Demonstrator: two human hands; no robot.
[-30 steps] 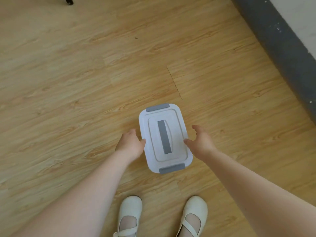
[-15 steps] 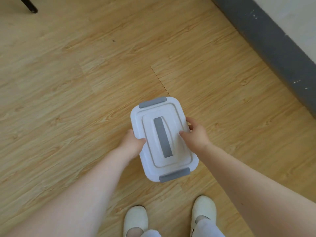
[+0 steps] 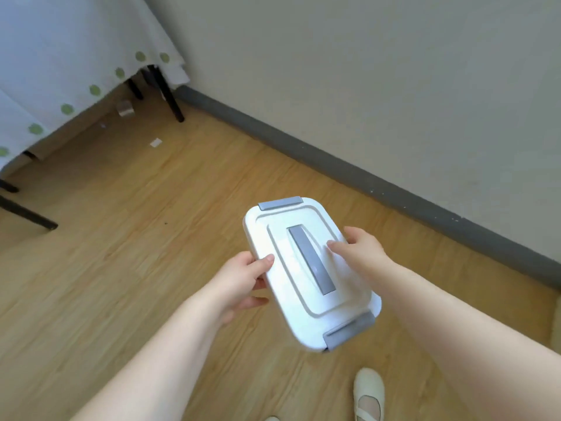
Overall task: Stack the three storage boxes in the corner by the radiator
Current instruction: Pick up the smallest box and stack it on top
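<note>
A white storage box (image 3: pixel 309 278) with a grey handle (image 3: pixel 311 259) set in its lid and a grey clip at each short end was held in the air above the wooden floor (image 3: pixel 127 226), lid up and tilted a little, its near end lower. The left hand (image 3: pixel 239 281) gripped its left long edge, thumb lying on the lid and the other fingers curled under the side. The right hand (image 3: pixel 358 250) clasped the right long edge, thumb pressed on the lid just beside the handle and the remaining fingers wrapped around the rim. Both bare forearms reached in from the bottom of the view.

Below the box, a cream shoe (image 3: pixel 368 393) stood on the floor near the bottom edge. To the right ran a grey skirting board (image 3: pixel 379 180) along the foot of a pale wall (image 3: pixel 364 71). In the far left corner stood a table with black legs (image 3: pixel 170 92), draped in a white cloth with green dots (image 3: pixel 60 71). Under it lay a small brownish object (image 3: pixel 125 108), too blurred to identify, and a scrap of white paper (image 3: pixel 156 143) on the boards.
</note>
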